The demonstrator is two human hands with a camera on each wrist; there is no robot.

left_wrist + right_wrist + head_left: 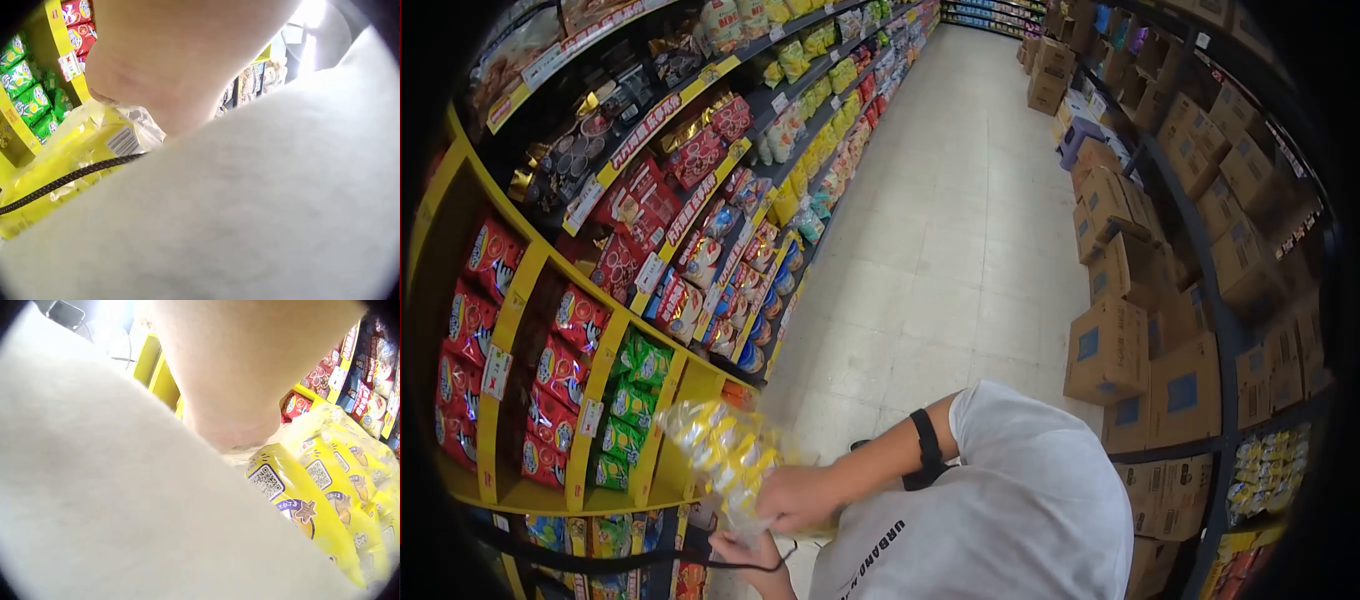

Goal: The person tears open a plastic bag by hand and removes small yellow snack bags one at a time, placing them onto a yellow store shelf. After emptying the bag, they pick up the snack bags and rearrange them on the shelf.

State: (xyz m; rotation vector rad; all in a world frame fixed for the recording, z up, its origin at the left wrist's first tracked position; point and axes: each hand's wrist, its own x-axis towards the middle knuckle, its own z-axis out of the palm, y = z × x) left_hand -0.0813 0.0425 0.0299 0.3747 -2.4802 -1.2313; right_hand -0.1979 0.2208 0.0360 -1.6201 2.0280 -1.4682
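Note:
A clear plastic bag (722,450) full of yellow snack packets hangs in front of the yellow shelf unit, slightly blurred. My right hand (800,497) grips the bag at its near end, fingers curled into the plastic. Just below, my left hand (750,553) holds the crumpled end of the same bag; its fingers are partly covered by the plastic. In the right wrist view, yellow packets (306,512) with printed codes show through the clear film beside the hand. The left wrist view has the bag's yellow side with a barcode (124,142), and its fingertips are hidden.
Left of the hands, a yellow shelf unit (550,262) holds red packets (560,385) and green packets (636,410). A dark cord (600,563) crosses in front. Cardboard boxes (1107,350) line the right side of the tiled aisle (940,230).

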